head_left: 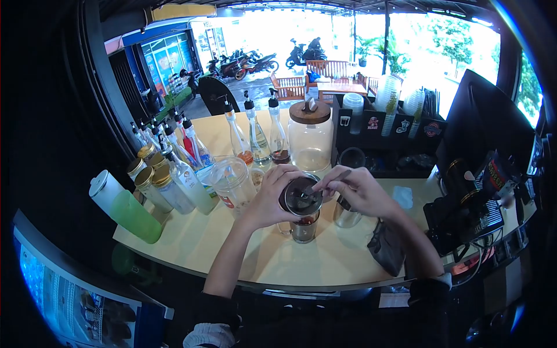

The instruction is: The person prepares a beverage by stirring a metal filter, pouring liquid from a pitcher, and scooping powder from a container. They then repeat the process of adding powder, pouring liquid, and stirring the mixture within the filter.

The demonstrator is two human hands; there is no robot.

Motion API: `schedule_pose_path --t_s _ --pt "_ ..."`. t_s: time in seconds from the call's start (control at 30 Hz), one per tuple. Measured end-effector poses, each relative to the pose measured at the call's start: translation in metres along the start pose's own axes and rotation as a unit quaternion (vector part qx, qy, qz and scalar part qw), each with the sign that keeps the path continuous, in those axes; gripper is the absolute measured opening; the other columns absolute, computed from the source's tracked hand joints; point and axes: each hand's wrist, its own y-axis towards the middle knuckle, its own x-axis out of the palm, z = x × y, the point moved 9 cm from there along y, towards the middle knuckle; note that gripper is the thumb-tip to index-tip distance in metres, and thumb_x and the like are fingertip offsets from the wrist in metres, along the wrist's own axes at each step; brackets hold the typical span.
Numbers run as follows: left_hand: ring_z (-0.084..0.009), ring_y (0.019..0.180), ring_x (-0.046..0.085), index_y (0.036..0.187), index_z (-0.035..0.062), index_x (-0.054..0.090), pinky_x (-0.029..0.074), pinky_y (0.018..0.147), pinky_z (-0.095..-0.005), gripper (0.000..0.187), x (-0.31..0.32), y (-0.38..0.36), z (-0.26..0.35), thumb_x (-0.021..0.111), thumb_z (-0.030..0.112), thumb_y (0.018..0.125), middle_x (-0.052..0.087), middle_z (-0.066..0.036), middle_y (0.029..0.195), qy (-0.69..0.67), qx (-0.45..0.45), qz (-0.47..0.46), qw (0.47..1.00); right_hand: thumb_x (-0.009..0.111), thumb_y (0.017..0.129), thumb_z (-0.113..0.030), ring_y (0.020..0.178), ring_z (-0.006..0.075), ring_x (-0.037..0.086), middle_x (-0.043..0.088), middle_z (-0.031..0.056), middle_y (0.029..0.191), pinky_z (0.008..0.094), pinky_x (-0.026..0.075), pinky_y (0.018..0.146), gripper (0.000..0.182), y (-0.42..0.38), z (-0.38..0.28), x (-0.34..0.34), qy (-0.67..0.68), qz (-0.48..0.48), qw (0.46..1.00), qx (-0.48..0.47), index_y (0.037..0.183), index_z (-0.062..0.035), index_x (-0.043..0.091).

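**Two-Handed Work Above the Pale Counter**

The left hand grips a round container, its dark mouth tilted toward the wearer, just above a handled mug with reddish-brown contents. The right hand pinches a thin spoon-like utensil at that mouth. The step looks like scooping or stirring; next calls for a steady container and a controlled utensil.

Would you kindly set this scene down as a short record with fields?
Left hand: holds a round container, its mouth facing the camera
Right hand: holds a thin utensil at the container's mouth
Below the container: handled mug on the counter; contact unclear
Behind: three pump bottles; wooden-lidded jar
Far left of counter: green bottle
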Motion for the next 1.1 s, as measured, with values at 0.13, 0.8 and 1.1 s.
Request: schedule_pose_path --t_s 0.13,0.8,1.1 --pt "-0.0307 0.123 0.040 0.121 0.0106 0.050 0.033 0.105 -0.0428 0.084 0.003 0.006 0.006 0.087 0.026 0.047 0.044 -0.010 0.125 0.009 0.014 -0.039 0.999 0.049 0.093 -0.007 0.067 0.0104 0.061 0.065 0.0065 0.080 0.0260 0.051 0.063 0.016 0.014 0.000 0.009 0.038 -0.063 0.997 0.024 0.098 0.0010 0.061" --pt "-0.0364 0.124 0.036 0.122 0.0114 0.048 0.028 0.107 -0.0496 0.085 0.008 0.000 -0.004 0.085 0.030 0.048 0.042 -0.011 0.126 0.020 0.012 -0.054 0.998 0.053 0.091 -0.017 0.080 0.0415 0.056 0.058 0.0241 0.082 0.0459 0.044 0.071 0.022 0.042 -0.034 0.038 -0.155 -0.097 0.982 -0.044 0.090 0.0052 0.056" --pt "-0.0348 0.124 0.037 0.120 0.0124 0.048 0.027 0.107 -0.0492 0.082 0.003 -0.001 0.004 0.085 0.029 0.049 0.044 -0.010 0.123 0.016 0.020 -0.033 0.999 0.049 0.096 -0.015 0.055 0.0130 0.054 0.055 0.0066 0.064 0.0271 0.043 0.053 0.024 0.038 -0.016 0.011 -0.095 -0.002 0.995 0.005 0.080 0.0020 0.055"
